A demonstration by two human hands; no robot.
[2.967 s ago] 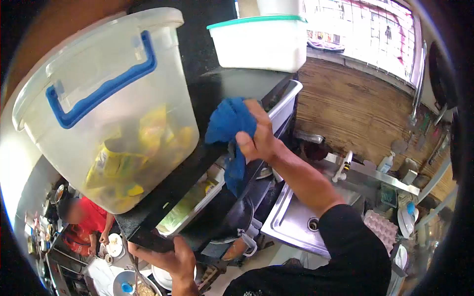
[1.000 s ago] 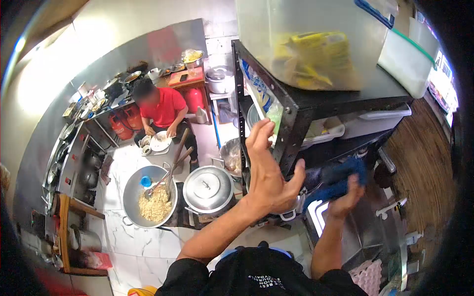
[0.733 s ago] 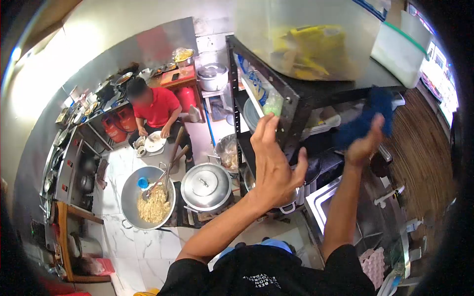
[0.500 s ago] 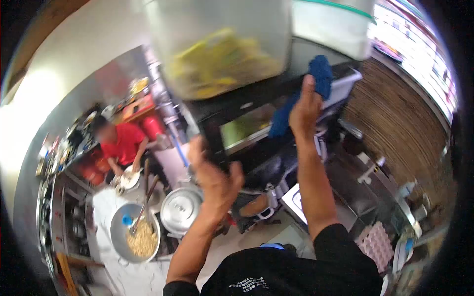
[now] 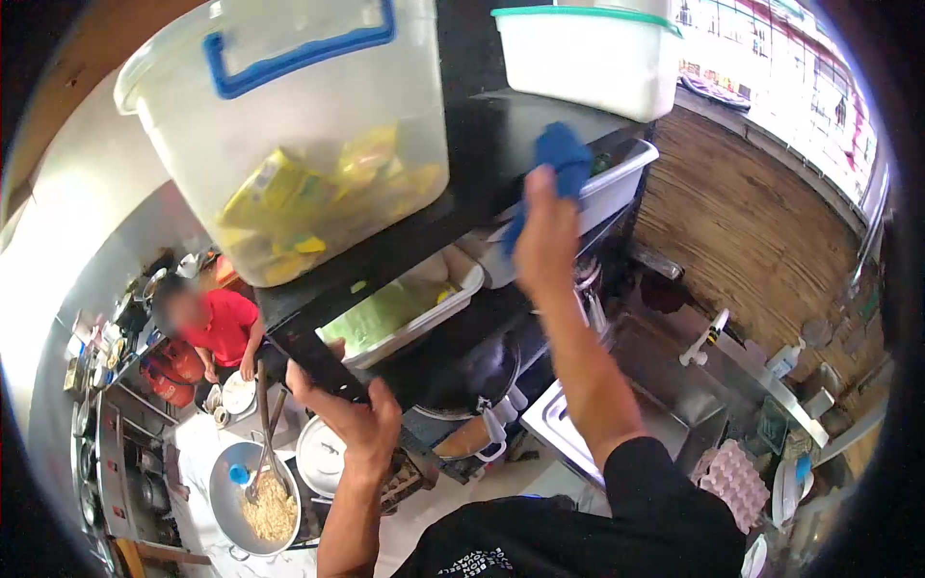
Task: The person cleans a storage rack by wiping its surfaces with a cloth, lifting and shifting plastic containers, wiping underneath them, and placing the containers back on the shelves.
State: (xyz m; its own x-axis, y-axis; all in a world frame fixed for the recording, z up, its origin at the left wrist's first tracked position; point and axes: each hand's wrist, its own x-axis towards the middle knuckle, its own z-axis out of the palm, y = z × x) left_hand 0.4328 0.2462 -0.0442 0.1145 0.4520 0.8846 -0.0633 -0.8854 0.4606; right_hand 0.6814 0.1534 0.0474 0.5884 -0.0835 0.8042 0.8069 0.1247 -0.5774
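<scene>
A crumpled blue cloth [image 5: 562, 159] is in my right hand [image 5: 547, 231], against the front edge of a black shelf [image 5: 487, 144]. My left hand [image 5: 355, 416] is closed around the black corner post [image 5: 323, 364] of the same shelf, one fingertip showing behind it. On the top board stands a clear plastic bin [image 5: 289, 125] with a blue handle and yellow packets inside. Behind the cloth, farther right, is a white container with a green rim [image 5: 588, 60]. White trays, one with a green item [image 5: 390, 313], sit on the level below.
At lower left, a large pot [image 5: 226, 515] holds pale food and ladles, beside a lidded pot [image 5: 321, 458]. A person in a red shirt [image 5: 226, 328] works behind them. A steel sink [image 5: 665, 371] and egg trays [image 5: 734, 482] are at right.
My left hand, open before, has closed on the shelf post. My right hand has moved the cloth left in the view. The camera has shifted, bringing more of the bin into sight.
</scene>
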